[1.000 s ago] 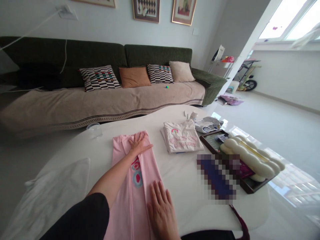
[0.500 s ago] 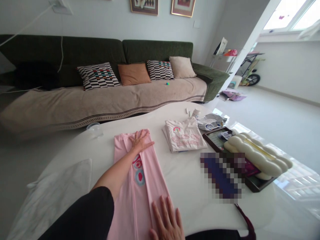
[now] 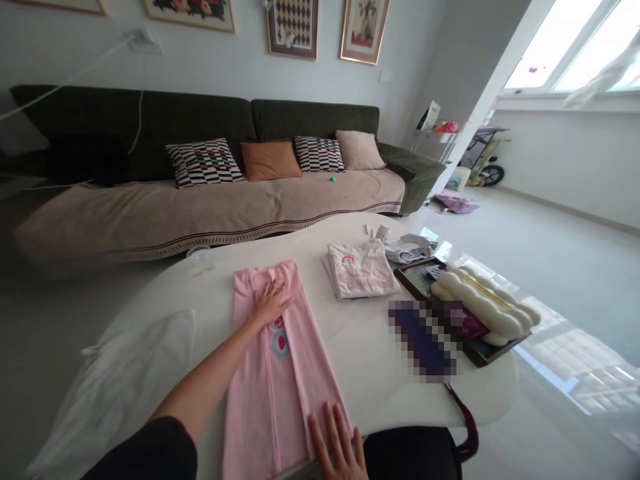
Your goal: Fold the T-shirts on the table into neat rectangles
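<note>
A pink garment (image 3: 255,393) lies lengthwise on the white table, its two sides folded inward so that part of a blue and red print shows between them. My left hand (image 3: 271,304) rests flat on its far part, fingers spread. Near the table's front edge my right hand (image 3: 340,447) lies palm down on the garment's right side, fingers stretched out; the bottom of that hand is cut off by the frame. To the right of the pink garment sits a small stack of folded clothes, topped by a white T-shirt (image 3: 363,270) with a rainbow and pink lettering.
On the table's right stand a dark tray (image 3: 483,360) with a cream cloud-shaped tissue box (image 3: 487,303) and a blurred-out purple item (image 3: 425,343). A crumpled plastic bag (image 3: 413,248), a clear cup (image 3: 201,259) and a thin whitish sheet (image 3: 135,373) lie around. Behind is a sofa (image 3: 200,213).
My left hand has slid slightly nearer along the garment. My right hand stays flat at its lower right side. The view has tilted up a little, showing more wall.
</note>
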Tool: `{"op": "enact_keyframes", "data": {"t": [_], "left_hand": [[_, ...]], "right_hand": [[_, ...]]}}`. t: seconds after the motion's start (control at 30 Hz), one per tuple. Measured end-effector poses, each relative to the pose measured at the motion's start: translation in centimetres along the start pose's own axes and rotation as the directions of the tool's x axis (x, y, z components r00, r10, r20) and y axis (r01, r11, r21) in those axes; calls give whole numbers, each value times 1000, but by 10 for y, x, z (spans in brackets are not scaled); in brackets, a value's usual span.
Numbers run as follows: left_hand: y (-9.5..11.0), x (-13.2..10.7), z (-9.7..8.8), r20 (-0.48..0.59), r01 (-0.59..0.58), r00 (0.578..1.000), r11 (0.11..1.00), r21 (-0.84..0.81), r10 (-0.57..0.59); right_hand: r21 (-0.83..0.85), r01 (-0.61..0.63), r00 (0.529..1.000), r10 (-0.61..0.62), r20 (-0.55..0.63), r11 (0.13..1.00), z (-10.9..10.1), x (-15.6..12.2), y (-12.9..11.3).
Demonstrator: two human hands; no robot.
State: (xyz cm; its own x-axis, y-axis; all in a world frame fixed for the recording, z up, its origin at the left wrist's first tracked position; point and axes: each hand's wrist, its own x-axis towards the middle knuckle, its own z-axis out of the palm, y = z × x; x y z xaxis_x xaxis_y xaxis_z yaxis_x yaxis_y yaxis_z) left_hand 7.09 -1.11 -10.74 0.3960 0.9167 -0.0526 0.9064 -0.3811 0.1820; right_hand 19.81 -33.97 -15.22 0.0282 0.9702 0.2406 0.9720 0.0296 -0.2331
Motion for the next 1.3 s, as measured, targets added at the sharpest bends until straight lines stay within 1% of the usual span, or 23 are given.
{"op": "enact_keyframes", "data": {"t": [0.07,0.13,0.17,0.23,0.27,0.3,0.37,0.43,0.5,0.53,0.57,0.6,0.63,0.7,0.77,0.83,0.9,1.0,1.07,1.13,1.23,1.3], "left_hand": [[2,-3,-5,84,43,996,999,-11,-41],[9,-4,-15,149,67,987,998,-17,-64],[14,-8,-21,163,69,984,997,-19,-65],[27,-27,-30,128,38,991,999,-26,-35],[33,-44,-32,93,6,996,999,-35,-3],[38,-66,-32,51,-32,998,998,-46,35],[44,-125,-24,-20,-120,993,990,-75,119],[43,-192,-7,-54,-196,980,975,-101,192],[36,-253,15,-50,-256,966,961,-108,252],[31,-276,26,-34,-280,960,954,-104,278],[26,-295,36,-22,-296,955,951,-90,295],[23,-308,43,-25,-288,957,955,-70,287],[20,-315,48,-32,-279,960,959,-53,277],[19,-320,51,-70,-245,968,969,-31,243],[21,-318,47,-101,-242,966,970,-29,238],[22,-317,41,-108,-264,960,964,-35,259],[21,-320,36,-98,-297,952,954,-49,292],[19,-329,27,-70,-359,933,928,-95,354],[20,-335,14,-23,-402,915,904,-144,403],[24,-343,-6,47,-425,895,882,-204,443],[30,-358,-40,150,-440,853,843,-310,500],[32,-370,-60,157,-428,845,822,-375,511]], "right_hand": [[19,27,1000,-27,14,999,-1,0,0],[25,36,999,-36,10,999,-5,0,0],[24,43,999,-43,9,999,-8,0,0],[17,73,997,-73,10,997,-14,1,1],[11,89,996,-89,10,996,-16,1,2],[4,104,994,-104,11,995,-19,2,2],[-10,123,992,-123,8,992,-24,2,3],[-21,121,993,-121,3,992,-27,3,4],[-22,111,994,-111,0,994,-28,4,3],[-22,103,995,-103,0,994,-28,4,3],[-22,98,995,-98,2,995,-28,5,3],[-26,99,995,-99,5,995,-27,5,4],[-33,102,995,-102,6,994,-26,6,6],[-46,139,990,-139,1,989,-24,6,11],[-45,213,977,-214,-14,976,-24,5,17],[-40,287,957,-289,-40,957,-28,2,21],[-47,340,938,-342,-60,939,-37,-2,23],[-40,367,928,-369,-48,929,-59,-10,19],[11,352,936,-352,0,936,-79,-15,13],[87,337,936,-343,75,938,-99,-20,6],[189,368,905,-397,155,911,-126,-26,-1],[263,397,873,-450,188,879,-142,-27,-4]]}}
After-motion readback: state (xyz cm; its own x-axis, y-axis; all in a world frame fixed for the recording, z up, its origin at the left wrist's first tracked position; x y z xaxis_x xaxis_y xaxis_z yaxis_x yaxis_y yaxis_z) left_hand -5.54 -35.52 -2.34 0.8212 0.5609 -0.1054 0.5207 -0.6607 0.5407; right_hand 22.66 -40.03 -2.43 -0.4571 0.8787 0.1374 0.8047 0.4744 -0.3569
